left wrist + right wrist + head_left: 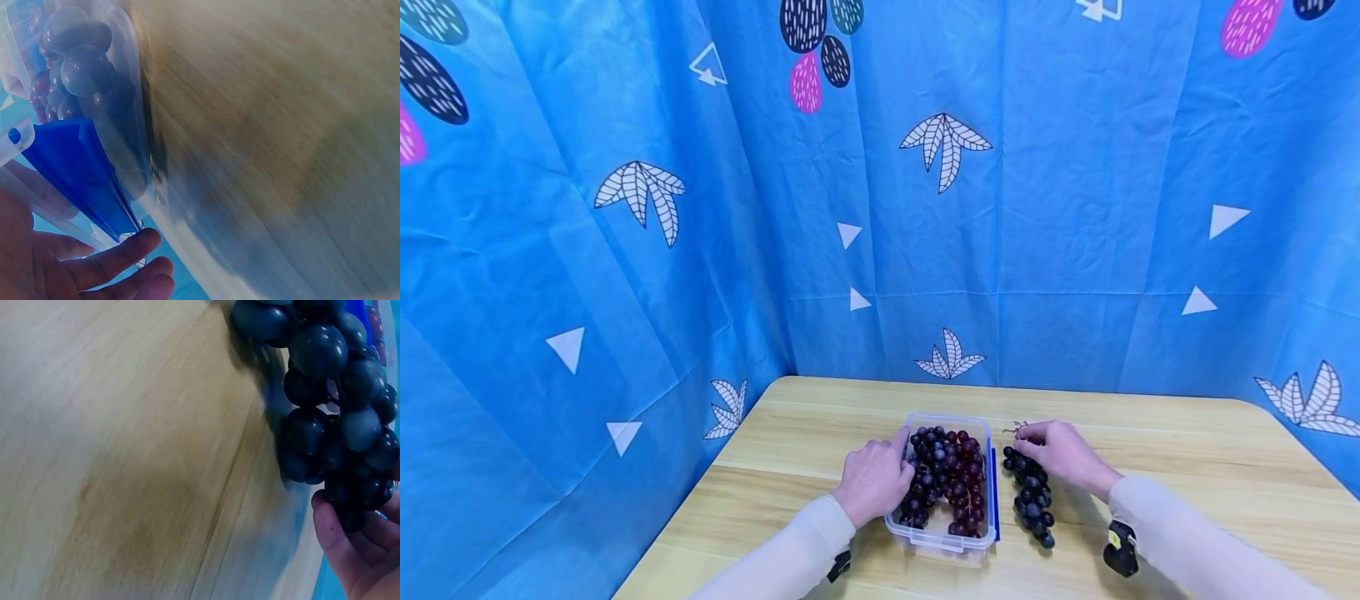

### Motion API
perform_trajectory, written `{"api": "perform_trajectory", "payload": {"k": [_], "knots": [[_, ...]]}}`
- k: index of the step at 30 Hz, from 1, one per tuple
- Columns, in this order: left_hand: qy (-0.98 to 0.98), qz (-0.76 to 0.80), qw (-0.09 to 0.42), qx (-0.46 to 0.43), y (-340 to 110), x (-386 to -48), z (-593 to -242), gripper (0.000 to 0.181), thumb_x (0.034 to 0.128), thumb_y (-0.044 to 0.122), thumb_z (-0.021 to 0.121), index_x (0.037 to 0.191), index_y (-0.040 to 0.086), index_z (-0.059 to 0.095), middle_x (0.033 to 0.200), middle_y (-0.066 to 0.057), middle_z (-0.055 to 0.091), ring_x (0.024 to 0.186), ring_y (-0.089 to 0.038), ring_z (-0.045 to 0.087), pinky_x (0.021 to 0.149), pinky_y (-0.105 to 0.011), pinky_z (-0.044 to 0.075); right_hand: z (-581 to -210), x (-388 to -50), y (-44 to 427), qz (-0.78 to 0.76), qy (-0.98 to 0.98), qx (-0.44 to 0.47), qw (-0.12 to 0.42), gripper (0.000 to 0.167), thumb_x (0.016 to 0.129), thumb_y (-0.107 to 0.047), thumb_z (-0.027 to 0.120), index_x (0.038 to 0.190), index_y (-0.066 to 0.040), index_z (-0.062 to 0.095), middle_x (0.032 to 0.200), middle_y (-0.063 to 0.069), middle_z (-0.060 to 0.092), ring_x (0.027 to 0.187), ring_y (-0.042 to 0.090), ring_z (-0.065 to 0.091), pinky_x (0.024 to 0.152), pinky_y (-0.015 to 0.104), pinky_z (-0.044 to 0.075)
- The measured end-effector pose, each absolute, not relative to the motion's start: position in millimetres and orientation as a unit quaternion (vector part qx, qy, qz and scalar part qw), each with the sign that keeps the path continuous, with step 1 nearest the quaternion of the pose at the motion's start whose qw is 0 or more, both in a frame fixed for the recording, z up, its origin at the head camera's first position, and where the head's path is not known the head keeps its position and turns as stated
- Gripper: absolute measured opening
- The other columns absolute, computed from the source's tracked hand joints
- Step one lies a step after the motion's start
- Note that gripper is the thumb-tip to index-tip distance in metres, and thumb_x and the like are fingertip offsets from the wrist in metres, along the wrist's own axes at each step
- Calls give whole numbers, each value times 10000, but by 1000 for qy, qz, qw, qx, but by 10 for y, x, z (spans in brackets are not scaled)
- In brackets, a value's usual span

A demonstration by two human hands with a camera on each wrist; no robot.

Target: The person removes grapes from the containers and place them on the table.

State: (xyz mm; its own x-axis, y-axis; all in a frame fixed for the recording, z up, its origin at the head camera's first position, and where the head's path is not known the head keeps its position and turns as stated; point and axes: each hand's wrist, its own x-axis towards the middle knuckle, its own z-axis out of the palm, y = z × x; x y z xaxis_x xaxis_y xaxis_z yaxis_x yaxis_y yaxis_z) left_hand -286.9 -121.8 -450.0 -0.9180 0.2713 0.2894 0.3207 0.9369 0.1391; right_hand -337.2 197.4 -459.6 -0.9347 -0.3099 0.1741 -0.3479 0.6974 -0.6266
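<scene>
A clear plastic container (937, 540) stands on the table with bunches of grapes inside: dark purple ones (925, 475) on the left, redder ones (968, 479) on the right. My left hand (872, 479) holds its left rim, the thumb over the edge. Beside the fingers, a blue latch flap (81, 169) hangs from the container's side. To the right of the container, a bunch of black grapes (1033, 500) lies lengthwise on the wood. My right hand (1060, 450) grips the bunch's far end, where reddish stems (1017, 428) stick out. The palm side is partly hidden.
Light wooden table (820, 417) under everything, its rounded corners at the back. Blue patterned cloth (1060, 250) hangs behind it and at the left. Another blue latch flap (995, 496) stands out on the container's right side, between it and the black grapes.
</scene>
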Motion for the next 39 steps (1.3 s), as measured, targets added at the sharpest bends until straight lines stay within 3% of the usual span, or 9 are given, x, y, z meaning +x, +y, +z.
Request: {"api": "perform_trajectory", "payload": {"k": [4, 8, 11, 13, 16, 20, 28, 36, 39], "knots": [[-975, -93, 132, -152, -1217, -2872, -4498, 596, 944, 271, 554, 1511, 111, 463, 684, 16, 567, 620, -138, 502, 428, -270, 356, -4609, -3390, 1959, 331, -928, 169, 32, 339, 964, -292, 659, 1192, -52, 732, 1191, 158, 724, 1103, 331, 679, 1010, 562, 483], [-975, -94, 129, -152, -1215, -2866, -4493, 599, 942, 273, 553, 1511, 108, 463, 682, 20, 560, 621, -135, 498, 431, -269, 357, -4607, -3377, 1936, 327, -933, 148, 24, 376, 962, -326, 661, 1217, -58, 723, 1238, 182, 700, 893, 231, 679, 1008, 565, 482], [-975, -95, 130, -152, -1218, -2860, -4497, 599, 939, 271, 552, 1508, 104, 467, 661, 29, 536, 619, -137, 496, 423, -270, 354, -4600, -3375, 1913, 330, -934, 134, 16, 364, 967, -345, 653, 1205, -82, 735, 1145, 144, 738, 587, 120, 491, 823, 480, 547], [-975, -94, 131, -152, -1221, -2859, -4504, 598, 938, 269, 552, 1506, 101, 469, 647, 35, 521, 624, -142, 504, 419, -270, 352, -4595, -3382, 1904, 324, -936, 136, 18, 330, 978, -330, 637, 1173, -90, 752, 1003, 88, 745, 508, 114, 367, 681, 384, 499], [-975, -92, 132, -152, -1223, -2858, -4511, 595, 937, 269, 553, 1502, 101, 474, 645, 32, 527, 653, -163, 544, 419, -272, 353, -4592, -3388, 1902, 313, -939, 141, 24, 288, 991, -302, 619, 1129, -101, 773, 753, 3, 633, 496, 107, 326, 568, 326, 386], [-976, -89, 132, -150, -1219, -2860, -4513, 596, 939, 276, 555, 1505, 107, 473, 672, 21, 560, 686, -177, 573, 431, -273, 358, -4585, -3387, 1913, 307, -940, 143, 23, 275, 996, -290, 610, 1115, -110, 780, 598, -17, 455, 488, 109, 317, 549, 322, 358], [-977, -92, 128, -147, -1207, -2868, -4498, 602, 940, 283, 554, 1511, 115, 466, 697, 6, 587, 680, -172, 564, 439, -278, 365, -4496, -3390, 1940, 293, -948, 123, 13, 384, 1018, -269, 533, 658, -162, 614, 522, -64, 342, 468, 97, 299, 522, 313, 354], [-978, -84, 127, -145, -1209, -2870, -4499, 608, 939, 292, 554, 1514, 117, 462, 681, 15, 564, 671, -165, 551, 440, -277, 361, -4448, -3376, 1942, 262, -957, 116, 35, 233, 941, -154, 567, 814, -141, 762, 541, -47, 414, 467, 100, 350, 505, 297, 351], [-978, -82, 127, -146, -1212, -2872, -4503, 607, 938, 295, 552, 1513, 120, 464, 693, 12, 578, 673, -164, 553, 446, -279, 364, -4457, -3380, 1945, 249, -960, 120, 48, 206, 930, -142, 598, 900, -100, 798, 608, -29, 544, 477, 112, 398, 517, 303, 363]]}}
